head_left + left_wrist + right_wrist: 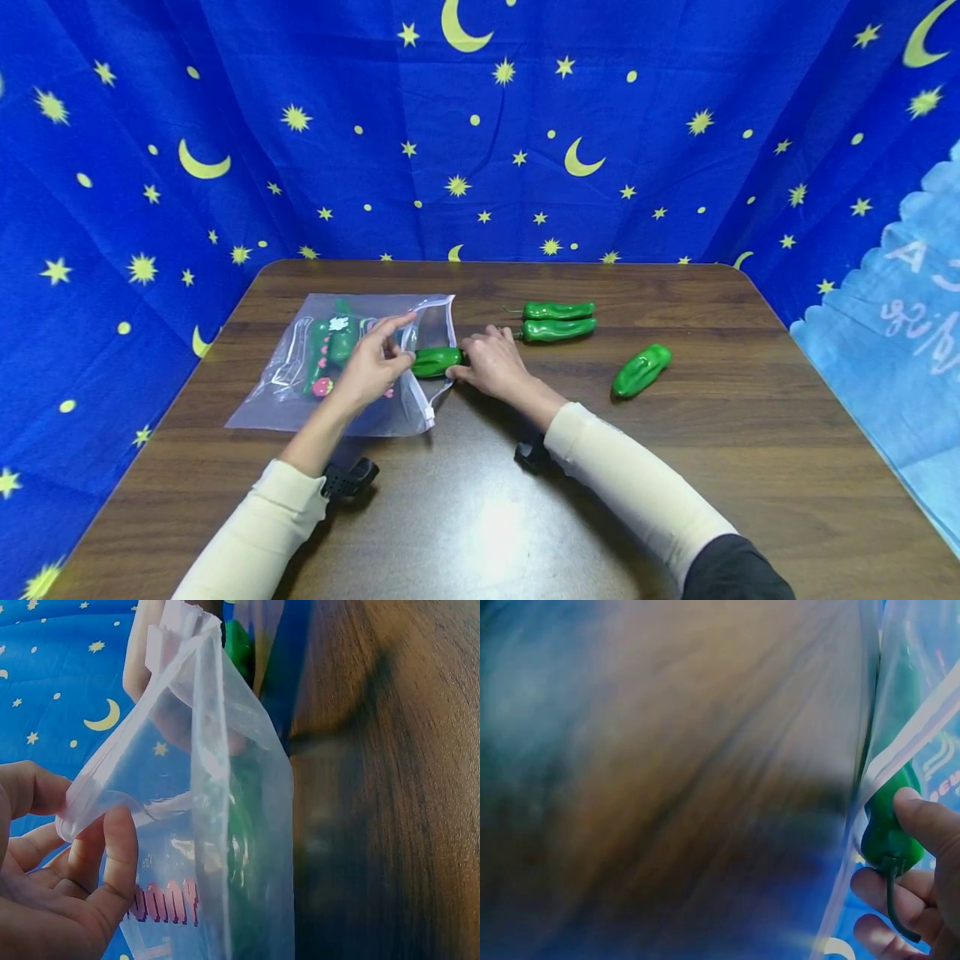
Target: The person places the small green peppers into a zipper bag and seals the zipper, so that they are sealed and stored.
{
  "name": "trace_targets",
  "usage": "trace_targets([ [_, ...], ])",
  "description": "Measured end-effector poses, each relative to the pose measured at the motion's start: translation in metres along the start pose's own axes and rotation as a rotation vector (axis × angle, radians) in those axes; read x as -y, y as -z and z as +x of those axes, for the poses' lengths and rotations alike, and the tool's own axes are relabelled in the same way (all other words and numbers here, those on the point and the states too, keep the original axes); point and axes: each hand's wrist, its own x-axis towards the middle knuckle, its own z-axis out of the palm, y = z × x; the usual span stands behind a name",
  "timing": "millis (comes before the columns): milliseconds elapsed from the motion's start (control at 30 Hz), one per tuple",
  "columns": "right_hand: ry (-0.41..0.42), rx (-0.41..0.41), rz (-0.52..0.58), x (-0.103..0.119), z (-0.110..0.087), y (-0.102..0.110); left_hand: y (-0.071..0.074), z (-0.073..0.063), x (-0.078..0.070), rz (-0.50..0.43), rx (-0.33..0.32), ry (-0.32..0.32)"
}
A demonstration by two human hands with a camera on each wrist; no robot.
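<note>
A clear zip bag with a printed pattern lies on the left of the table, its mouth facing right. Green peppers show through its film. My left hand pinches the lip of the bag between thumb and fingers, lifting one side of the opening. With my right hand I grip a green pepper near its stem end; most of its body lies inside the bag's mouth. In the right wrist view the thumb presses on this pepper, and its curved stem hangs past the fingers.
Two green peppers lie side by side behind my right hand. Another green pepper lies farther right on the wooden table. A blue curtain with moons and stars hangs behind the table's far edge.
</note>
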Motion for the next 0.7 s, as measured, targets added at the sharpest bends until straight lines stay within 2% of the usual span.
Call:
trace_targets([
  [200,-0.002,0.019,-0.008,-0.001,-0.001,0.001,0.001,-0.009,-0.026,0.005,-0.002,-0.001],
  [433,-0.021,0.059,0.047,-0.011,-0.006,0.006,0.002,-0.010,-0.026,0.020,-0.012,-0.004],
  [700,-0.040,0.003,0.077,-0.032,-0.012,0.017,0.002,-0.011,-0.025,0.019,-0.015,-0.006],
])
